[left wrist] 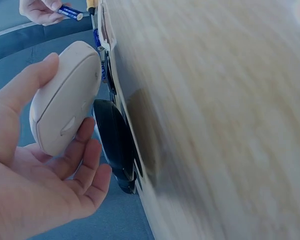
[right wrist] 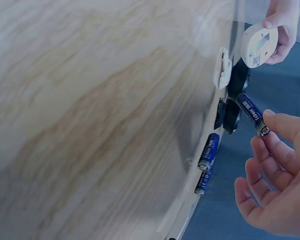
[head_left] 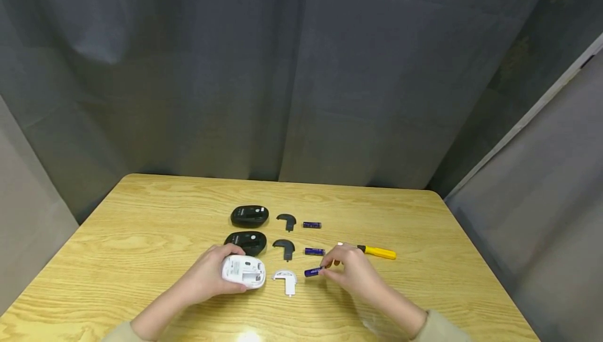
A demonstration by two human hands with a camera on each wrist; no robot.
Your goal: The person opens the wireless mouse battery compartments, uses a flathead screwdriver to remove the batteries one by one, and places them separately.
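A white computer mouse (head_left: pixel 243 271) is gripped by my left hand (head_left: pixel 210 275), its underside up and the battery slot uncovered. In the left wrist view the thumb lies along one side of the white mouse (left wrist: pixel 65 97) and the fingers curl under the other. My right hand (head_left: pixel 350 267) pinches one end of a blue battery (head_left: pixel 312 272) between thumb and fingertips; the right wrist view shows the held battery (right wrist: pixel 253 114) raised off the table. Between the hands lies a white L-shaped battery cover (head_left: pixel 289 281).
Two black mice, one farther back (head_left: pixel 249 216) and one nearer (head_left: pixel 246 242), lie upside down beyond the left hand. Right of them are two black covers (head_left: pixel 286 221) and two blue batteries (head_left: pixel 312 224). A yellow-handled screwdriver (head_left: pixel 379 252) lies beyond the right hand on the wooden table (head_left: pixel 165 211).
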